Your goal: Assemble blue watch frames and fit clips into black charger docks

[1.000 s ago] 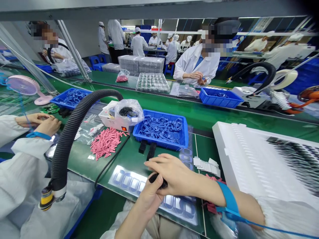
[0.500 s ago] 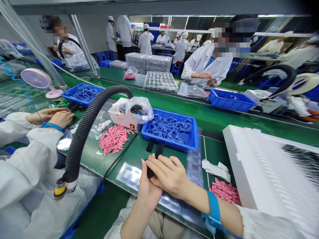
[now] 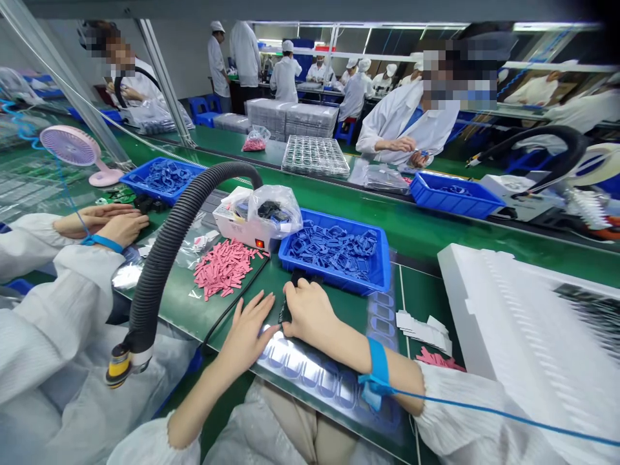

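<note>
**Just in front of the blue bin: one hand flat, one hand curled**

Fingers of the left hand lie spread and flat, their tips on the clear film sheet and gripping nothing. Fingers of the right hand are curled closed around a black part, of which only a thin dark edge shows beside the thumb. Both hands sit just in front of the blue bin, which is heaped with blue frames, and the black part lies between them. A blue wrist strap rings the right wrist. Black strips lie against the bin's front wall, just beyond the right knuckles. Left of the bin are a pile of pink strips and a white box with a plastic bag on it. Further left, a black corrugated hose arches over. Right of the bin lie white tabs and a white foam tray.
</note>
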